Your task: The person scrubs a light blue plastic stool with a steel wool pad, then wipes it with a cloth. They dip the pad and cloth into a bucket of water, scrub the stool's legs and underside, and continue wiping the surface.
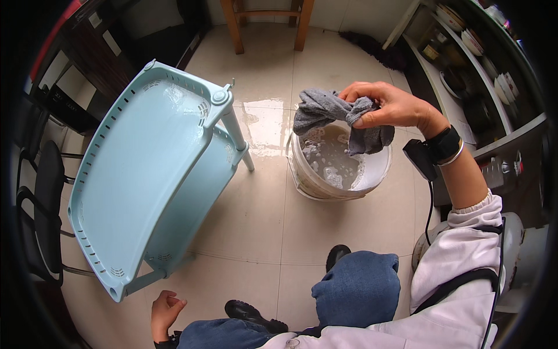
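My right hand (388,104) grips a bunched, twisted grey cloth (320,109) over the far side of a white plastic bucket (379,170). Cloudy grey water (335,152) with patches of foam fills part of the bucket. One end of the cloth hangs down within the rim; whether it touches the water I cannot tell. At the lower left, my left hand (166,309) holds nothing, its fingers loosely curled and apart. It is below the near corner of a light blue plastic tiered rack (126,174), whose upper shelf looks wet in places.
Beyond the rack, the tiled floor has a wet patch (263,122). A wooden stool (268,14) stands at the far wall. Shelves (475,56) with bowls line the right side, near a gas cylinder (514,244). Black chairs (47,209) are at left.
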Available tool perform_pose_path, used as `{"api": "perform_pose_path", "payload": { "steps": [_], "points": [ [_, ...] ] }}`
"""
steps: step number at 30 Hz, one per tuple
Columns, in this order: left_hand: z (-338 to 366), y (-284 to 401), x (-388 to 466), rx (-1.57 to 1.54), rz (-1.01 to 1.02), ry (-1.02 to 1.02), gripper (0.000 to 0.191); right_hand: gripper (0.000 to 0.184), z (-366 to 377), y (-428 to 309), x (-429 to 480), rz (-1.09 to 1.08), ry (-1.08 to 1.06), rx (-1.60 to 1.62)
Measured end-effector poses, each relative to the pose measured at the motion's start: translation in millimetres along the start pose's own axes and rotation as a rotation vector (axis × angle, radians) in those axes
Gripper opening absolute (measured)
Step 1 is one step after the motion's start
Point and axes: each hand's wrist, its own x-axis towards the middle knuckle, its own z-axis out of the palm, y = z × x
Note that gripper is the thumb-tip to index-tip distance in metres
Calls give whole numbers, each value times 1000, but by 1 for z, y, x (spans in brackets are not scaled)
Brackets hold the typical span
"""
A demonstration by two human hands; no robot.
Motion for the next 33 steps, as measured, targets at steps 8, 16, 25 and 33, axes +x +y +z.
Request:
{"api": "perform_pose_path", "payload": {
  "steps": [8,16,25,33],
  "points": [
    [-26,177,-16,83,366,-429,34,41,87,211,34,422,-328,-405],
    [35,344,7,433,926,-466,30,36,112,177,49,507,-626,-1330],
    [143,369,53,136,860,-540,29,47,166,155,97,29,-412,-616],
    [145,319,75,31,742,-500,27,36,194,200,90,97,-908,-920]
  ]
}}
